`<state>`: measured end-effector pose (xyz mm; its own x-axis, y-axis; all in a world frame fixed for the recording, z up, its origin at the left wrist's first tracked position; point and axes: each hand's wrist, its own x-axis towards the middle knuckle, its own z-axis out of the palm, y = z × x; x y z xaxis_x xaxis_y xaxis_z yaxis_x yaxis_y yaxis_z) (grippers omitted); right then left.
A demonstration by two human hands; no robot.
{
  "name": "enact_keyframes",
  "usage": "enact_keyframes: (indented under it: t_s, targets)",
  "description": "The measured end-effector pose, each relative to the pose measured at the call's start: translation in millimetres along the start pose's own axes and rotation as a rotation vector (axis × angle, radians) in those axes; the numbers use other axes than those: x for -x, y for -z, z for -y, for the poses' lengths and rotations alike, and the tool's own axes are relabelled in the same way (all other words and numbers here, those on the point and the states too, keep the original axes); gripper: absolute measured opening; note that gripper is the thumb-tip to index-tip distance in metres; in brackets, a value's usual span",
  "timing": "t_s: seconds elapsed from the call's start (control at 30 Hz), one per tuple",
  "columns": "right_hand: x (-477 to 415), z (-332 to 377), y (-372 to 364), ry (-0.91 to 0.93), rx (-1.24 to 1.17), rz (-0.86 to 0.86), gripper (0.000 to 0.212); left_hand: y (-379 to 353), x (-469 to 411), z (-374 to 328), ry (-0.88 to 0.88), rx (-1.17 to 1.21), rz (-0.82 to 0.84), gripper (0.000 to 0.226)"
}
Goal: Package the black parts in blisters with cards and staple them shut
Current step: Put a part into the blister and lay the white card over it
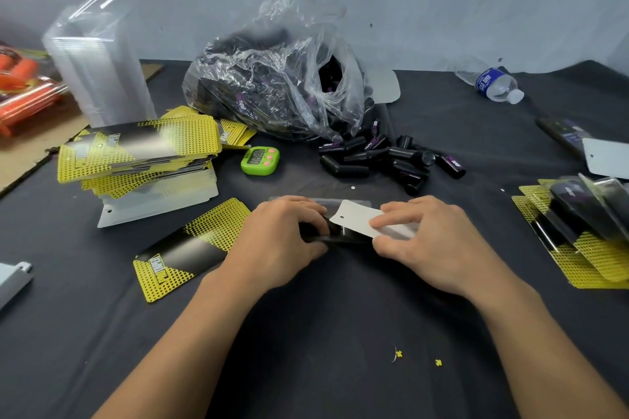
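At the table's centre lies a clear blister (343, 201) with a black part (335, 235) in it and a white-backed card (357, 218) over it. My left hand (277, 241) curls round the black part and the blister's left end. My right hand (429, 241) pinches the card's right end between thumb and forefinger. Loose black parts (391, 160) lie beyond, spilling from a clear bag (272, 78). A single yellow-and-black card (190, 248) lies left of my left hand.
A card stack (136, 153) and a tall stack of empty blisters (98, 71) stand at left. A green timer (260, 160) sits mid-table. Finished packs (585, 228) pile at right. A water bottle (493, 83) lies at the back right. Orange items (23, 85) are far left.
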<state>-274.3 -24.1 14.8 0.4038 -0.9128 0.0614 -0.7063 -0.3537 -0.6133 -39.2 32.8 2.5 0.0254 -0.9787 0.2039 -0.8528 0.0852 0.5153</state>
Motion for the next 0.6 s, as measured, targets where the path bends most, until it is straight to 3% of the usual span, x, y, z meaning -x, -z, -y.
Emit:
enact_keyframes:
  t_s: [0.27, 0.6]
  targets:
    - [1, 0, 8, 0.051, 0.043, 0.020, 0.026, 6, -4, 4, -0.020, 0.157, 0.068, 0.023]
    - [3, 5, 2, 0.076, 0.074, 0.066, 0.032, 20, -4, 8, -0.028, 0.133, 0.128, 0.026]
